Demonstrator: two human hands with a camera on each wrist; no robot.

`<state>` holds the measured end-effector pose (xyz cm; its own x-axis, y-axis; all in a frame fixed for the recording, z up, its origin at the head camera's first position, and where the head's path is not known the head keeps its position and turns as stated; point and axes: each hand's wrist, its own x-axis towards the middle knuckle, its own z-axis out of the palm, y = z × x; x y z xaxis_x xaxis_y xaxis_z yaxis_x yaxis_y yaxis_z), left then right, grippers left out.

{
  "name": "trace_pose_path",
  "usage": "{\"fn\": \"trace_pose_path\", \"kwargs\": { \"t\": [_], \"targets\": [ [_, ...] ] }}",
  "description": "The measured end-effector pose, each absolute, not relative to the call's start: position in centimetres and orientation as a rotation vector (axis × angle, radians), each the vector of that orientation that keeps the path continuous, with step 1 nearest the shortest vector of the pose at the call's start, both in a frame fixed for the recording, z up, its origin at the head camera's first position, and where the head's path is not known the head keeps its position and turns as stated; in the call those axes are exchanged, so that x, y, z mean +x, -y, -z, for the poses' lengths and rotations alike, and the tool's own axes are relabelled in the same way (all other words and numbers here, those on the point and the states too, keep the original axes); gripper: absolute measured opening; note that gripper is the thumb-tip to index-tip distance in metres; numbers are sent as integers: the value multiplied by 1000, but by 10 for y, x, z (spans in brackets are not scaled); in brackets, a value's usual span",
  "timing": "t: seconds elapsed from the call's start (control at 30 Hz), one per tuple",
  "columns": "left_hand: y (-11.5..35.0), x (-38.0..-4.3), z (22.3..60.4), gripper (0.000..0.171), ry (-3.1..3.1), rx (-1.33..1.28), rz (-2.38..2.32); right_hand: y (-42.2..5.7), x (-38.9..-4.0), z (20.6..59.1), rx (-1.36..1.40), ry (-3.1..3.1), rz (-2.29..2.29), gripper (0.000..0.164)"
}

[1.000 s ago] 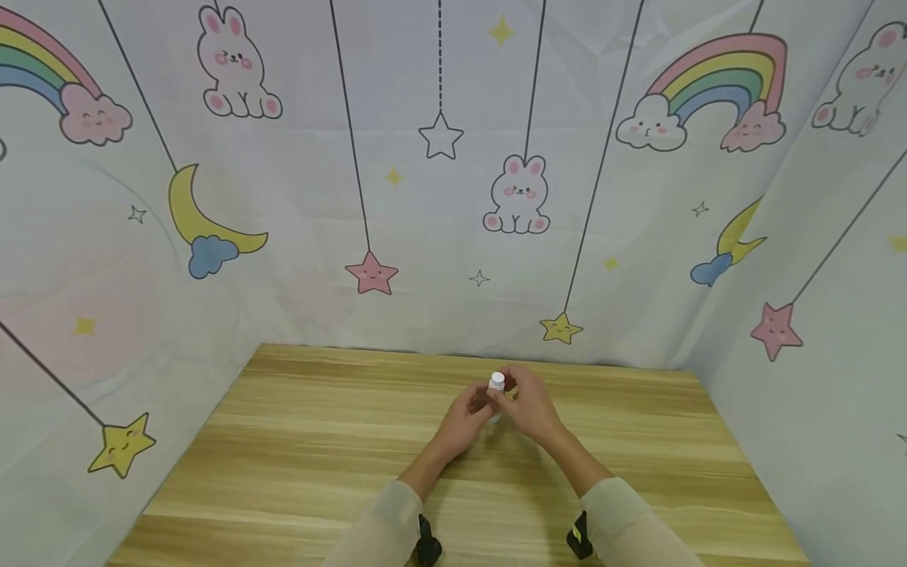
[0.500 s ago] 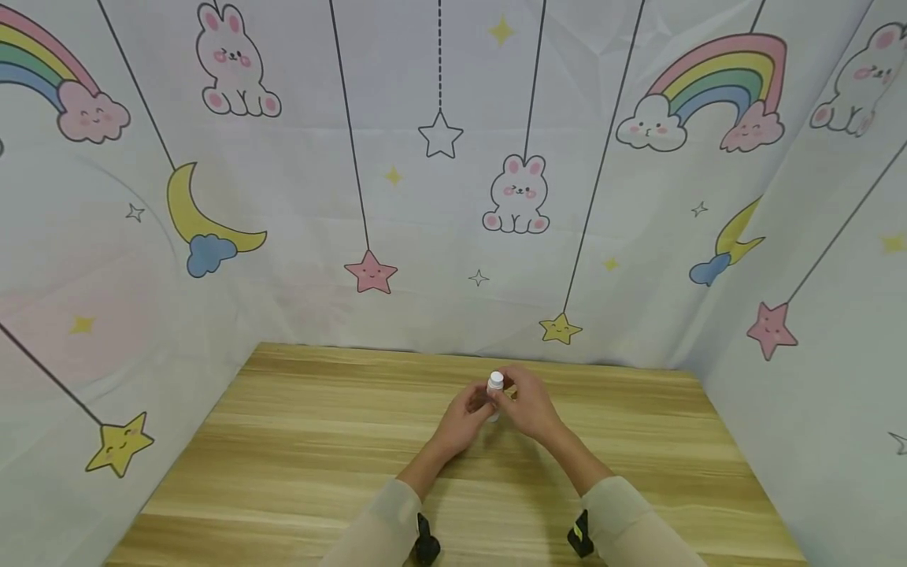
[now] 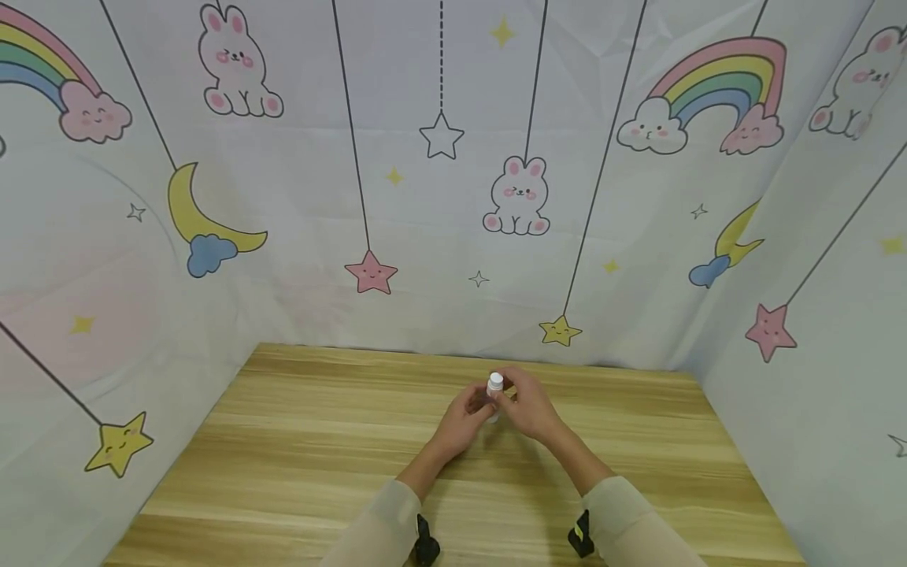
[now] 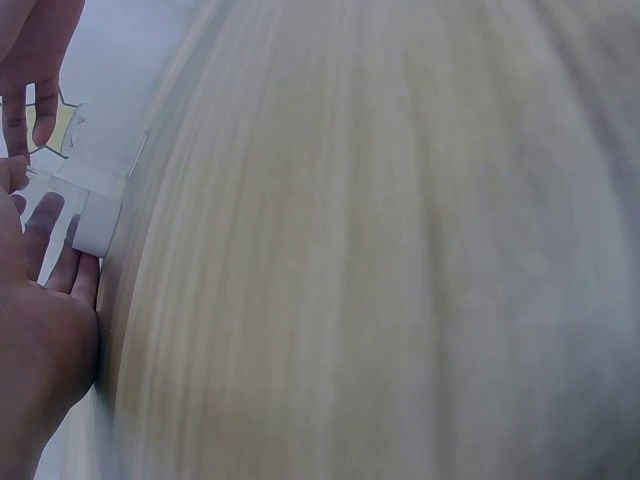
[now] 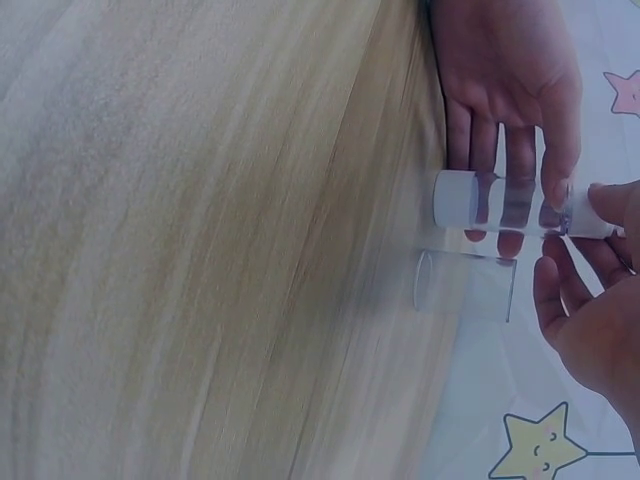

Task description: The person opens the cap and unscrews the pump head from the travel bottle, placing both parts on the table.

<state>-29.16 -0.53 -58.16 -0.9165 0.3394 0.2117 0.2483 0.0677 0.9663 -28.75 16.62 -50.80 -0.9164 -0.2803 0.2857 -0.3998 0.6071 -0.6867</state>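
Observation:
My left hand (image 3: 462, 419) holds a clear cylinder (image 5: 497, 203) with a white base (image 5: 455, 199); its thumb lies in front and its fingers behind. In the left wrist view the same white base (image 4: 97, 225) sits close to the tabletop. At the upper end of the cylinder my right hand (image 3: 530, 408) pinches a small white bottle (image 3: 495, 383) with a white cap, thumb in front. Whether the bottle rests on the cylinder or is joined to it cannot be told. Close beside stands a clear, open-looking cup (image 5: 465, 285), seen in the right wrist view.
A wood-grain table (image 3: 319, 472) runs under both forearms. Behind it and along both sides hang white cloth walls (image 3: 439, 236) printed with stars, rabbits and rainbows. Dark devices (image 3: 426, 542) are strapped at the wrists.

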Motion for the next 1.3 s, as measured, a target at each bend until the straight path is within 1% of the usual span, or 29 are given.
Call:
{"fn": "trace_pose_path", "kwargs": {
  "t": [0.17,0.5,0.8,0.9,1.0,1.17,1.3],
  "targets": [
    [6,-293,583,39,-2245,604,-1985,-166,-287,508,566,2688,-1211,36],
    [6,-292,581,39,-2253,608,-2011,-167,-288,509,547,2691,-1244,37],
    [6,-294,582,35,-2258,631,-1997,-165,-288,509,462,2663,-1293,45],
    [6,-294,583,33,-2244,632,-2004,-164,-289,510,437,2638,-1309,45],
    [7,-293,581,32,-2231,612,-2002,-163,-289,512,428,2616,-1298,41],
    [7,-293,581,35,-2232,602,-2005,-163,-289,514,412,2595,-1308,30],
    [7,-292,580,36,-2241,602,-2009,-163,-289,516,405,2584,-1322,28]
  ]
}}
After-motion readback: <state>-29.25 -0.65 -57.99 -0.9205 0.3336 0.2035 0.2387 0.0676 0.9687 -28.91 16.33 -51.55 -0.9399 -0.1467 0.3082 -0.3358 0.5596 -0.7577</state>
